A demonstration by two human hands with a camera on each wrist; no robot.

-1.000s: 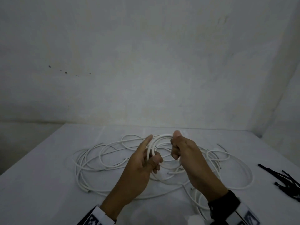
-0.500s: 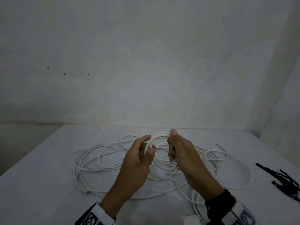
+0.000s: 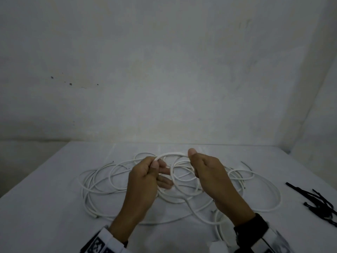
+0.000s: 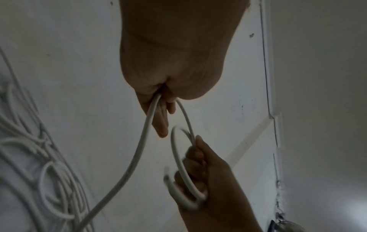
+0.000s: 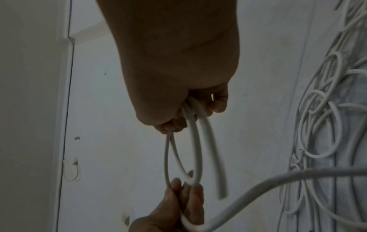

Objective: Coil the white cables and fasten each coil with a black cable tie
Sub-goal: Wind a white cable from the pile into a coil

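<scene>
Two hands were at work over a white table [image 3: 45, 207], and no finished coil was visible anywhere on it. At the left of the head view, loose white cables [image 3: 102, 181] lay in overlapping loops on the tabletop, several cut ends showing, none bundled. The left hand [image 3: 145, 178] was raised above this tangle; its thumb and forefinger pinched a run of the cable in hand [image 3: 171, 154], the other fingers [image 3: 164, 183] loosely extended below. In the left wrist view the same strand left the left hand [image 4: 168, 70] and trailed down toward the pile. Between the hands the cable arched in a short span. The right hand [image 3: 209, 176] gripped the small coil [image 4: 184, 180], fingers curled round a few gathered turns with the thumb set on top; the right wrist view showed those turns bunched in the right hand [image 5: 178, 78] with one free end hanging blurred. Further right, more loose loops spread across the table. At the far right edge a heap of black cable ties [image 3: 317, 203] lay well apart from the cables, apparently untouched.

Judgement on progress: early stage. The first coil held only a few turns, and most of that cable seemed still to lie uncoiled. No tie had been applied. Remaining: finishing this coil, fetching and cinching a tie, then repeating for the other cables, whose count could not be told from the tangle.
</scene>
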